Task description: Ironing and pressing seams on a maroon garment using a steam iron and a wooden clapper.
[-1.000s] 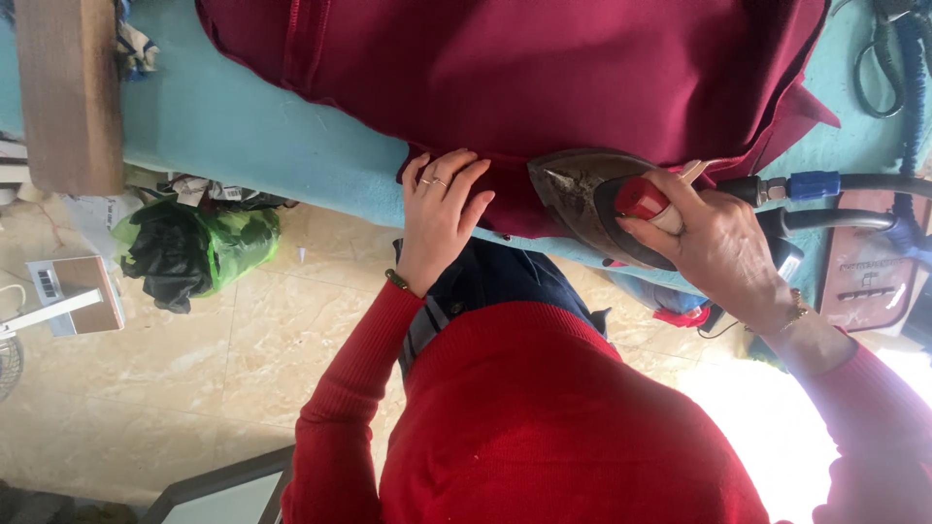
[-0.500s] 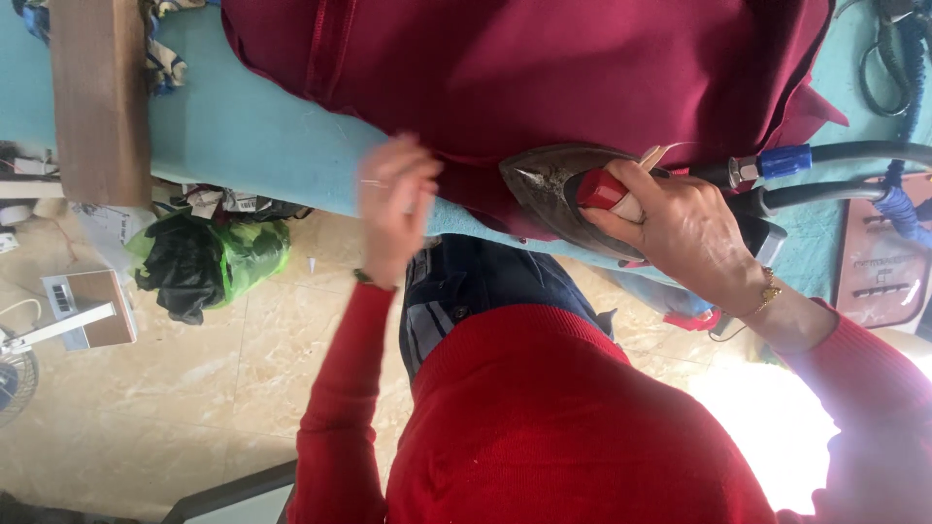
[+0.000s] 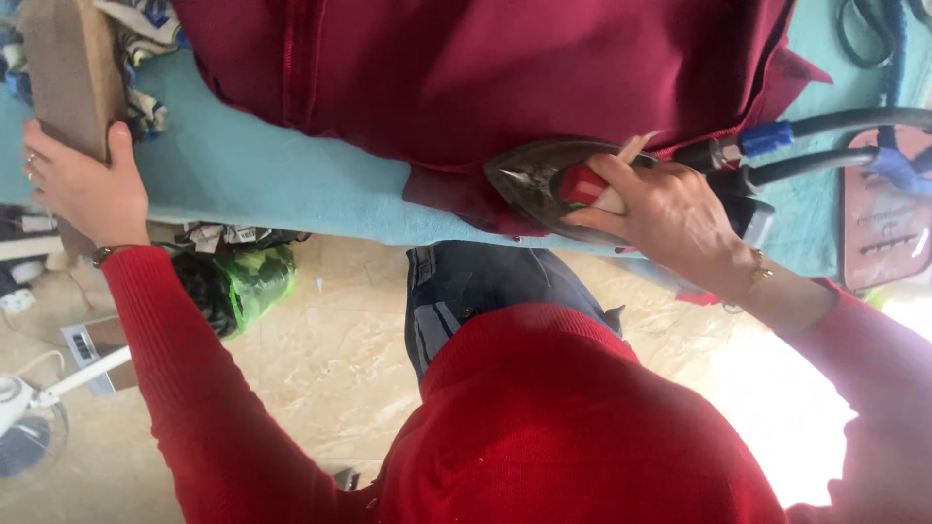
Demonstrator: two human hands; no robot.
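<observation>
Right hand is wrapped around the red handle of the iron, fingers curled tight, with the dark soleplate pressed flat on the lower edge of the maroon garment. Left hand is out wide at the far end, thumb up and fingers closed against the side of a brown wooden block that stands on the worktop, gripping its edge. The garment spreads across the turquoise padded cover, a seam running down near its left side, and a small flap of it hangs just under the iron's nose. Behind the iron, two dark hoses with a blue fitting trail off to the right, crossing over the cover toward a reddish-brown rest pad. Red sleeves and the person's torso fill the lower view and hide the worktop's near edge. Down on the pale floor, a green bag sits under the worktop beside scraps, and a small white fan stands at the left edge.
</observation>
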